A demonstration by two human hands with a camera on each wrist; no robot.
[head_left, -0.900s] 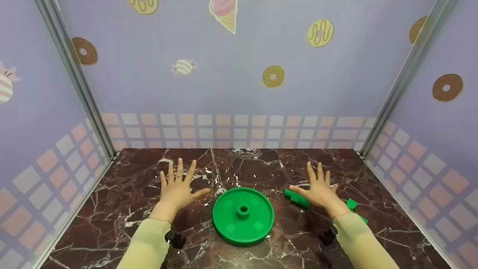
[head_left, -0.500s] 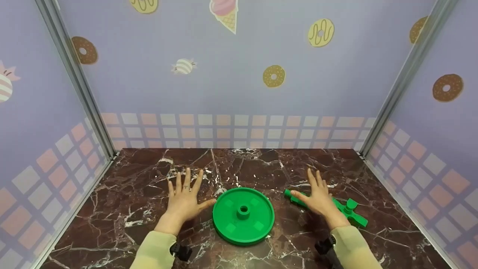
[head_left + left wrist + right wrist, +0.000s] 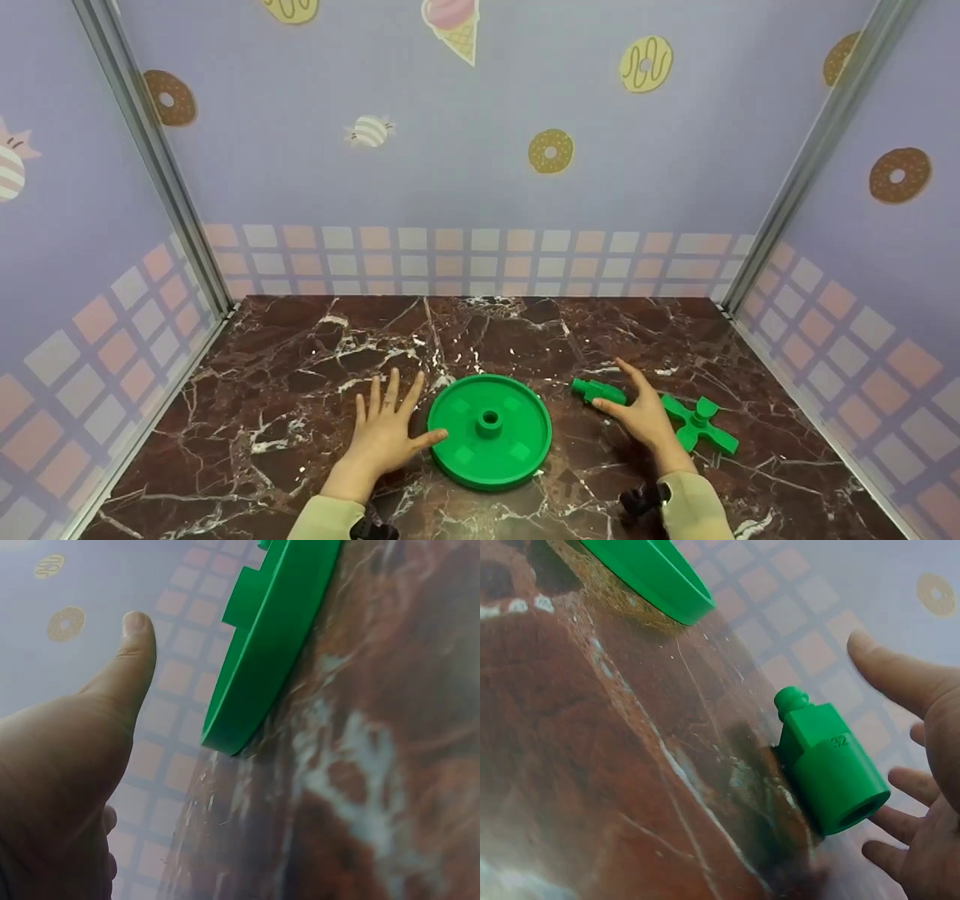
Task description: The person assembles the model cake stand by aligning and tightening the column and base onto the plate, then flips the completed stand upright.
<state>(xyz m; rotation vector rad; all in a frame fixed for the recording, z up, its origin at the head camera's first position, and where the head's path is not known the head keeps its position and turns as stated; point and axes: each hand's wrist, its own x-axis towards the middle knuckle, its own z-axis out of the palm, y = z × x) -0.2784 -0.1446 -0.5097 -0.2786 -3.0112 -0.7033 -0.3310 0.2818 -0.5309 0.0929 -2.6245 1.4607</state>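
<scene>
A round green dish (image 3: 454, 454) with a raised rim and a hollow central hub lies on the marble tabletop. My left hand (image 3: 386, 439) is spread over its left side, the thumb overlapping the rim in the head view; the left wrist view shows that thumb apart from the dish (image 3: 274, 660). My right hand (image 3: 649, 416), fingers loosely bent and thumb apart, hovers beside a green cylindrical piece (image 3: 600, 391) lying on its side. This piece (image 3: 840, 776) has a stepped narrow end, a hollow wide end and the number 32. Nothing is held in either hand.
A green cross-shaped piece (image 3: 701, 426) with a central post lies to the right of my right hand, partly hidden by it. Patterned lilac panels (image 3: 480, 187) with metal corner posts (image 3: 806, 157) enclose the dark marble tabletop (image 3: 285, 360) at the back and sides.
My left hand has moved right and toward me, close to the dish. My right hand has lowered toward the cylindrical piece, its fingers bending. More of the cross-shaped piece shows.
</scene>
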